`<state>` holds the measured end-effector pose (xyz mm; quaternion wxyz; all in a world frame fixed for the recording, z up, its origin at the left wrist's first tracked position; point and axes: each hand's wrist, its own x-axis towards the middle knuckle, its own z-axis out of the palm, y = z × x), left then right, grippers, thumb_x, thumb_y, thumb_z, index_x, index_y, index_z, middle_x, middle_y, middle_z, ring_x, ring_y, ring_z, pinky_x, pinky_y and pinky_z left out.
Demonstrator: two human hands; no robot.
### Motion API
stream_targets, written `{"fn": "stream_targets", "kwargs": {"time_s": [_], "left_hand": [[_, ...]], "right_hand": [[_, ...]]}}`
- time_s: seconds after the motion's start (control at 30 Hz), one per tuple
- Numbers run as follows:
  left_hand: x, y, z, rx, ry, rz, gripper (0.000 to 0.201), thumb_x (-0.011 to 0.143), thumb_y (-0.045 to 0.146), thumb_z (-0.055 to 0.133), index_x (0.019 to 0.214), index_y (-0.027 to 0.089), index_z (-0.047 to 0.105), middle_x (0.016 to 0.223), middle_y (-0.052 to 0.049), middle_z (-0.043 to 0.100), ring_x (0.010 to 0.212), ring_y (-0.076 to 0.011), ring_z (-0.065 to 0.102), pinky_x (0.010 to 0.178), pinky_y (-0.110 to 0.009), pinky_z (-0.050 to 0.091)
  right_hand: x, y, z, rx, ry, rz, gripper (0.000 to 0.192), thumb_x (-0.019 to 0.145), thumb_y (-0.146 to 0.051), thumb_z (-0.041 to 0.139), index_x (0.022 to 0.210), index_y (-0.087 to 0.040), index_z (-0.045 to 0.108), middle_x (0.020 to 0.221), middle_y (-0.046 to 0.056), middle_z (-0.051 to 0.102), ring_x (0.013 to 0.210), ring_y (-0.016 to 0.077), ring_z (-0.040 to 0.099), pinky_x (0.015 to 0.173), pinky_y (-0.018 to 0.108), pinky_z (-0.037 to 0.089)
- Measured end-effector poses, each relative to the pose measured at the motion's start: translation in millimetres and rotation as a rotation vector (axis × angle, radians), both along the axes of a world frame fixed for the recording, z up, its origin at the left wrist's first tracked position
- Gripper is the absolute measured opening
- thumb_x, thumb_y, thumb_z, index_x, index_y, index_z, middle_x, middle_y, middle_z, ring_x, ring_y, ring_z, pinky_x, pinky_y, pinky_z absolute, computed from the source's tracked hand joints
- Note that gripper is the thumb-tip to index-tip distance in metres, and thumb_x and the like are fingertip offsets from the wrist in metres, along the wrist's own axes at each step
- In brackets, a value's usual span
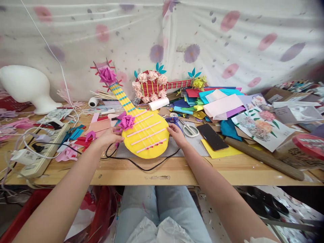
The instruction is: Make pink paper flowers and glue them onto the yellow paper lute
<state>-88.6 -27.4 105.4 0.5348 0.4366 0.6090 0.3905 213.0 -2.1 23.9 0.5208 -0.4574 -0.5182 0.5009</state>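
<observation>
A yellow craft lute with pink strips, thin strings and purple paper flowers tilts over the table, its neck pointing up and left. My left hand grips the left edge of its round body, beside the lower purple flower. On the right edge of the body, my right hand has its thumb and fingers closed on the rim. Part of the fingers on both hands is hidden behind the body. A blue glue gun and white-handled scissors lie just beyond my right hand.
Behind stands a red flowered craft instrument. A phone, a wooden stick and coloured paper sheets lie to the right. At left are a power strip with cables and a white foam head. A black cord crosses the front.
</observation>
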Motion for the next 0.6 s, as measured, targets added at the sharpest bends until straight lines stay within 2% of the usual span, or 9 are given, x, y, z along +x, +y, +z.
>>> {"fn": "stream_targets", "kwargs": {"time_s": [0.1,0.17,0.3,0.47,0.6], "left_hand": [[5.9,1.5,-3.1,0.145,-0.014,0.068,0.066,0.029,0.005,0.082,0.087,0.015,0.053,0.084,-0.006,0.066,0.081,-0.0227,0.064,0.07,-0.033,0.051],[7.6,1.0,-5.7,0.18,-0.03,0.006,0.064,0.03,0.007,0.082,0.088,0.015,0.055,0.084,-0.004,0.066,0.084,-0.0227,0.064,0.075,-0.034,0.05],[5.1,-3.2,-12.0,0.134,-0.096,-0.215,0.052,0.037,0.013,0.082,0.084,0.016,0.061,0.084,-0.003,0.068,0.087,-0.0222,0.064,0.081,-0.035,0.049],[0.1,-10.2,-23.9,0.112,-0.119,-0.21,0.049,0.042,0.016,0.083,0.087,0.016,0.063,0.089,-0.005,0.069,0.089,-0.0223,0.063,0.083,-0.035,0.047],[-3.7,-18.2,-27.2,0.075,-0.129,-0.278,0.053,0.046,0.014,0.082,0.095,0.018,0.062,0.098,-0.007,0.068,0.095,-0.022,0.062,0.086,-0.034,0.047]], "right_hand": [[-0.6,-1.4,4.5,0.024,0.028,-0.02,0.04,0.065,-0.053,0.06,0.091,-0.025,0.049,0.087,-0.001,0.06,0.078,0.0145,0.055,0.063,0.026,0.045],[0.2,-3.3,6.0,0.019,0.025,-0.039,0.04,0.066,-0.055,0.058,0.092,-0.025,0.048,0.083,-0.001,0.061,0.076,0.0147,0.055,0.062,0.026,0.045],[3.2,-7.7,8.8,-0.006,0.004,-0.067,0.039,0.067,-0.055,0.056,0.092,-0.025,0.048,0.079,-0.001,0.061,0.072,0.0151,0.055,0.062,0.027,0.044],[4.8,-9.5,11.1,0.003,-0.023,-0.072,0.035,0.069,-0.052,0.056,0.089,-0.025,0.051,0.079,0.0,0.061,0.071,0.0158,0.054,0.061,0.027,0.043],[5.2,-8.7,6.8,-0.005,-0.018,-0.086,0.034,0.068,-0.052,0.056,0.087,-0.024,0.052,0.078,0.0,0.06,0.071,0.0162,0.054,0.059,0.027,0.042]]}}
